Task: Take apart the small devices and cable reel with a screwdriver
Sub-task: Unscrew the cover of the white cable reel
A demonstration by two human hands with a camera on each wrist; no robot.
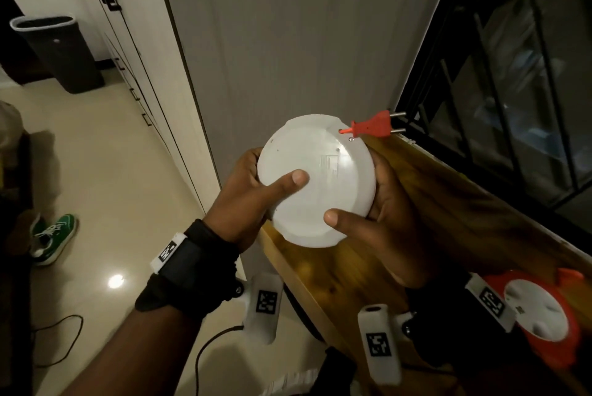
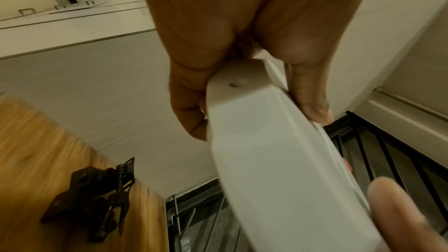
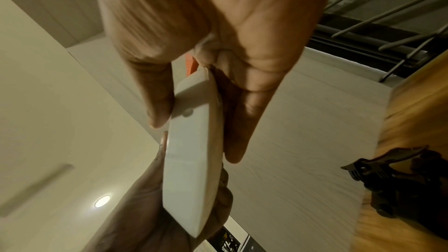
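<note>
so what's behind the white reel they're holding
Behind the white reel the fingers of both hands press its back; thumbs lie on the front. An orange strip shows at its edge. Its back face is hidden.

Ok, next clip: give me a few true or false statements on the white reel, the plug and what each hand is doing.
1. Both hands hold the white reel. True: the left hand and the right hand each have a grip on its rim.
2. A screwdriver is in the right hand. False: that hand holds only the reel, and no screwdriver shows in any view.
3. The red plug sticks out at the reel's far edge. True.
4. The reel lies flat on the wooden table. False: it is held up above the table.
5. An orange and white device sits near the right wrist. True.
</note>
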